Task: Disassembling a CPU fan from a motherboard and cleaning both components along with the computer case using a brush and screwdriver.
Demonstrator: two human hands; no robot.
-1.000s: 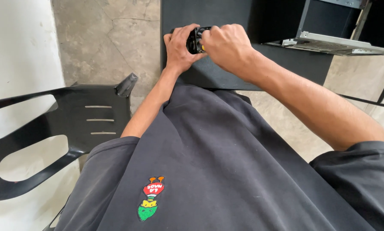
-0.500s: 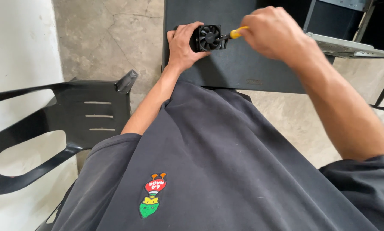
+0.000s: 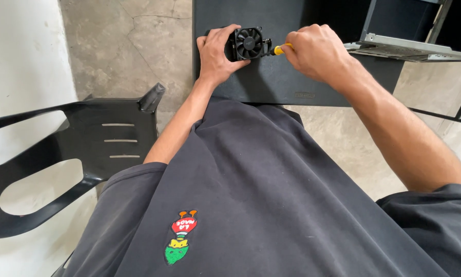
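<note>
A bare, cracked concrete floor fills the scene, with a pale wall along the left edge. At the far centre a flat matte black panel, perhaps a computer case side, serves as the work surface. On it, at its far edge, stands a small square black plastic cooling fan, tipped up so its round blades face the viewer. The left hand wraps around the fan's left side, fingers curled over the top and thumb underneath, bracing it so it cannot turn or slide. The right hand is closed in a fist around a yellow-handled screwdriver, whose tip meets the fan's right edge; the exact contact point is too small to make out. Both forearms reach forward over a dark grey shirt with a small red, yellow and green print. A black plastic chair stands to the near left. A grey metal frame sits at the far right, just beyond the panel.
</note>
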